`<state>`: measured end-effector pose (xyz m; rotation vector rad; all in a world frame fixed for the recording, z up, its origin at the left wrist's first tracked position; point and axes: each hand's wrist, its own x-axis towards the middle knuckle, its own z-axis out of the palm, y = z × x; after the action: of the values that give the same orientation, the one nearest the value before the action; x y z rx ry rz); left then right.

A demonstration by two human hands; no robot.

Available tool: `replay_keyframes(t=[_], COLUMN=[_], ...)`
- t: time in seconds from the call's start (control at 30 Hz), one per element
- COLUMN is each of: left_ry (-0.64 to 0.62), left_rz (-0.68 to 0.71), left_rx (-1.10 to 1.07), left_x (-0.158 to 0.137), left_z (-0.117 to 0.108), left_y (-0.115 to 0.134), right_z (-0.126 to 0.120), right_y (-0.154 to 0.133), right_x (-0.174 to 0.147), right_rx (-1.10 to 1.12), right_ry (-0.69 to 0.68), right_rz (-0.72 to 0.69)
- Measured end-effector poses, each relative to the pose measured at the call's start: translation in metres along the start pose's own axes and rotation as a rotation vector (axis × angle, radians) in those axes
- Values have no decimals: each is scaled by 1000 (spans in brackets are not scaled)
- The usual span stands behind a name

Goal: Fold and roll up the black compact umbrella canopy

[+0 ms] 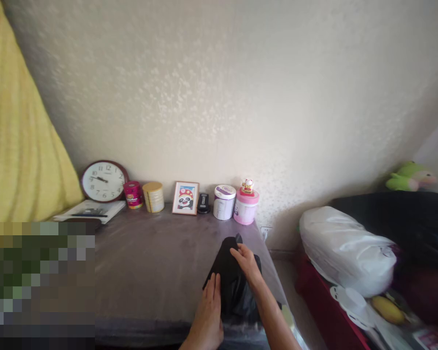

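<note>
A black folded cloth item (pixel 229 257), its exact kind unclear, lies near the right front of the grey-covered table (pixel 149 272). Along its left side my left hand (pixel 209 308) rests flat, fingers stretched out and side by side. At its upper right, my right hand (pixel 248 265) has its thumb and fingers bent in on the fabric. Shinier black folds hang between my forearms toward the table's front edge, partly hidden by them.
Along the wall stand a clock (pixel 104 181), a magenta tin (pixel 133 195), a yellow canister (pixel 153 198), a framed panda picture (pixel 185 198), a white tub (pixel 224 203) and a pink tub (pixel 246 209) topped by a cat figurine (pixel 247 185). A stuffed white bag (pixel 346 248) sits right.
</note>
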<state>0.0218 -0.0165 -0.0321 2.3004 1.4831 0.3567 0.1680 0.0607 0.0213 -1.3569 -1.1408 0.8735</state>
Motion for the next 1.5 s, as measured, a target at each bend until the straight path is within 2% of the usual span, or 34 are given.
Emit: replay_keyframes(t=[0.1, 0.23, 0.47, 0.57, 0.73, 0.83, 0.9, 1.03, 1.1, 1.33, 1.5], left_ry=[-9, 1, 123, 164, 320, 428, 455, 365, 313, 133, 77], left_rz=[-7, 3, 58, 90, 170, 136, 148, 292, 306, 144, 143], left_rx=[12, -19, -138, -180, -147, -71, -8, 105, 132, 123, 33], left_x=[2, 3, 2, -3, -12, -14, -14, -9, -4, 4, 5], left_z=[2, 1, 15, 22, 19, 6, -3, -12, -13, -4, 7], left_y=[0, -4, -26, -38, -47, -39, -31, -18, -13, -9, -16], right_z=[16, 27, 32, 34, 35, 35, 35, 36, 35, 32, 24], right_y=[11, 27, 33, 33, 31, 26, 21, 14, 12, 5, 4], right_x=[10, 16, 20, 19, 16, 14, 11, 6, 4, -10, -24], right_rx=[63, -2, -405, -492, -473, -431, -417, -443, -470, -592, -655], right_ry=[-42, -58, 11, 13, -96, -186, -235, -280, -292, -322, -344], right_rz=[69, 131, 42, 22, 20, 10, -12, -52, -72, -251, -528])
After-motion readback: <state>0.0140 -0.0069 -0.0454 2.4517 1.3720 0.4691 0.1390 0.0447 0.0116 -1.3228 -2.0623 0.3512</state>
